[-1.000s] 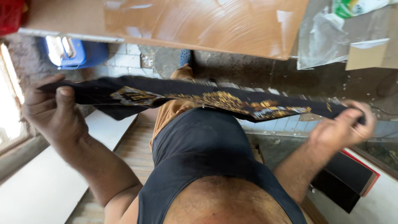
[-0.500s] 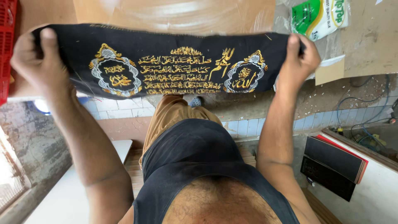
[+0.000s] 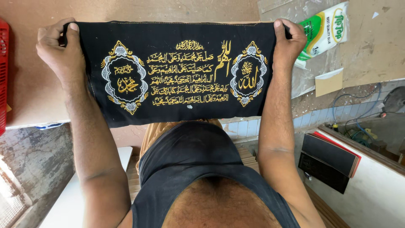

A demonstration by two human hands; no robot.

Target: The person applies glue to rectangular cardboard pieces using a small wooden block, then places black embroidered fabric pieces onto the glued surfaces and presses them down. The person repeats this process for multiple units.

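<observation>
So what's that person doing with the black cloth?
A person is holding a black cloth with gold embroidery stretched flat over a brown board. The left hand grips the left end and the right hand grips the right end, fingers curled over the top edge. A green and white bag lies on the board to the right, and dark books sit lower down.

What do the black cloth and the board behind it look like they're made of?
Black cloth: seemingly a matte woven fabric with shiny gold and silver thread embroidery; it hangs limp between the left hand and right hand. Board: looks like brown pressed wood or plywood, dull, with a scuffed, dusty face.
</observation>
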